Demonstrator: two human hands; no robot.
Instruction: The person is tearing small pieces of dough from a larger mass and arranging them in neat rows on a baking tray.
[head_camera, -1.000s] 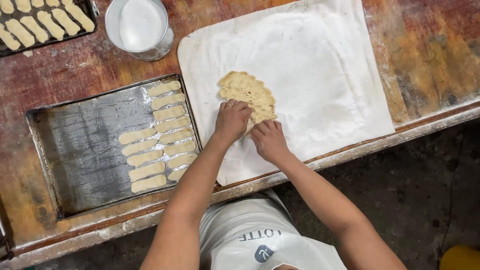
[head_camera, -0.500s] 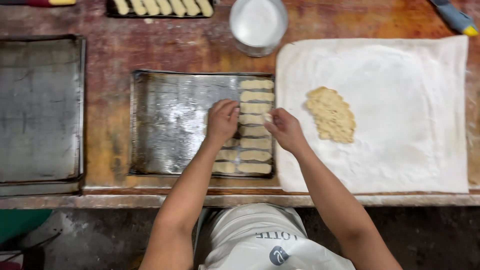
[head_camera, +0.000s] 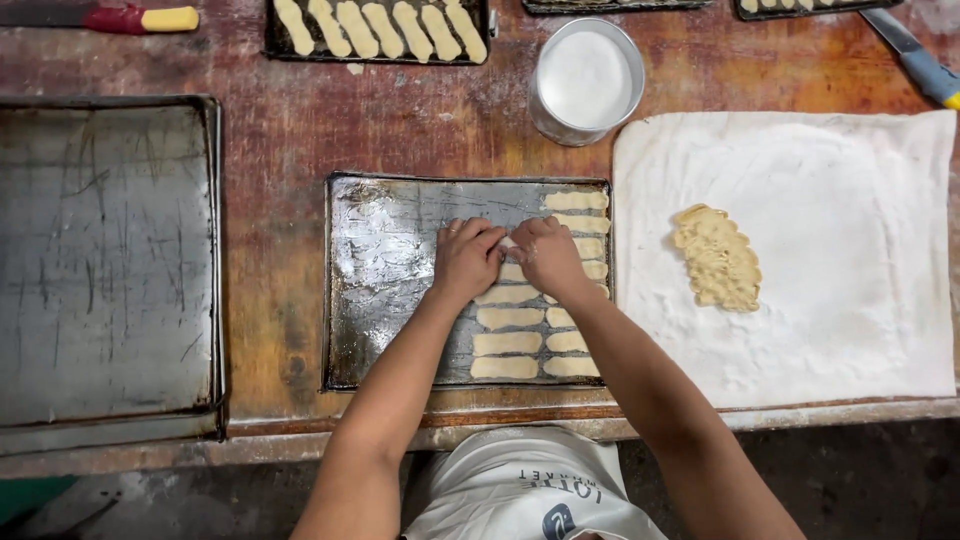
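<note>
Both hands meet over the greased baking tray (head_camera: 390, 300): the left hand (head_camera: 466, 258) and right hand (head_camera: 545, 255) are pressed together, fingertips pinched on a pale dough strip (head_camera: 510, 246), likely to lay it straight beside the finished dough fingers (head_camera: 525, 343), which lie in two tight columns. The tray's left half stays bare. Right of it, a floured cloth (head_camera: 850, 250) carries the dough stack (head_camera: 716, 256). An empty tray (head_camera: 105, 260) sits left; beyond, a flour container (head_camera: 586, 80) and a filled tray (head_camera: 378, 28) crowd the tabletop (head_camera: 280, 130).
</note>
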